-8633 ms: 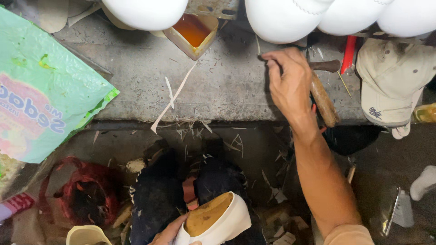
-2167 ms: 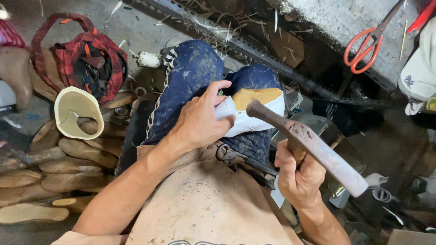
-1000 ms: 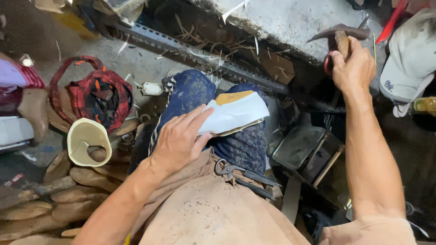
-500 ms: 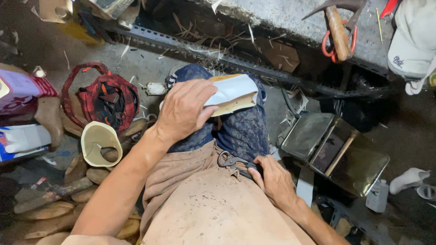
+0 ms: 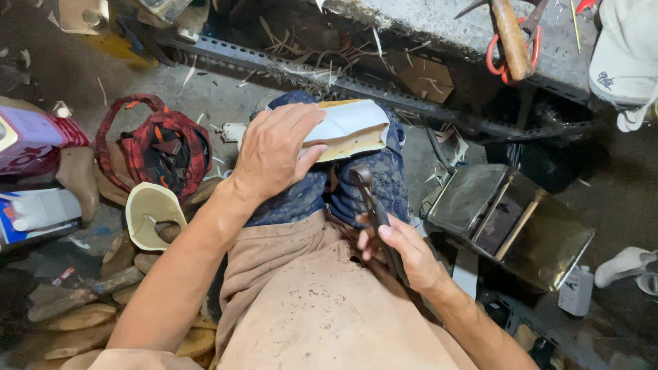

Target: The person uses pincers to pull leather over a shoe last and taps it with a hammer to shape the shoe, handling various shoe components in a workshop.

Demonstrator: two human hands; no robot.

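My left hand [image 5: 274,154] presses down on a white shoe upper on its last [image 5: 346,129], which lies sole side up across my blue-jeaned knees [image 5: 384,185]. Its tan insole faces up. My right hand [image 5: 401,250] grips dark metal pincers [image 5: 373,205] over my lap, jaws pointing toward the shoe. The wooden-handled hammer [image 5: 510,31] lies on the grey bench above, on top of red-handled scissors [image 5: 495,55].
A red plaid bag [image 5: 161,147] and a cream shoe sole piece [image 5: 151,212] lie on the floor at left, with several wooden lasts [image 5: 75,312] below them. A dark metal box [image 5: 510,223] stands at right. A white cap [image 5: 627,62] rests on the bench [image 5: 439,24].
My right hand put the hammer down on the bench, dropped to my lap and picked up the pincers. The left hand stayed on the shoe.
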